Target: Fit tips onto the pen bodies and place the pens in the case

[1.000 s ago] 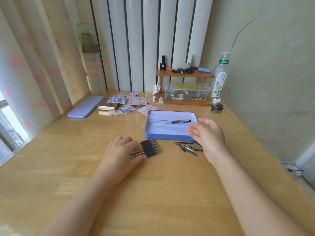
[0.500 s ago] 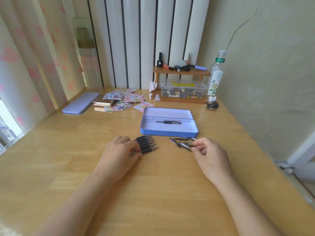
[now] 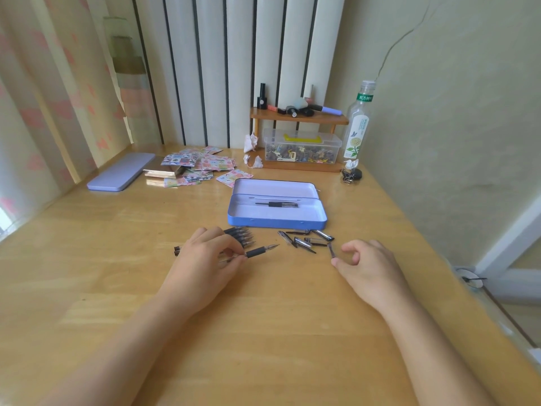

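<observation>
An open blue tin case (image 3: 276, 221) lies at mid-table with one finished pen (image 3: 276, 204) inside. Just in front of it, a row of several black pen bodies (image 3: 240, 235) lies partly under my left hand (image 3: 202, 265). That hand grips one pen body (image 3: 259, 251) by its barrel, point aimed right. Several loose metal tips (image 3: 304, 241) are scattered before the case's right half. To their right, my right hand (image 3: 370, 269) pinches one small tip (image 3: 331, 249) at the thumb end.
The lavender case lid (image 3: 121, 172) lies far left beside scattered stickers (image 3: 199, 167). A wooden shelf (image 3: 298, 118) over a clear plastic box (image 3: 301, 148) and a bottle (image 3: 357, 127) stand at the back. A wall and the table's right edge are close.
My right hand left the case, went to the tip pile and drew back right with one tip. My left hand pulled one pen body out of the row, toward me.
</observation>
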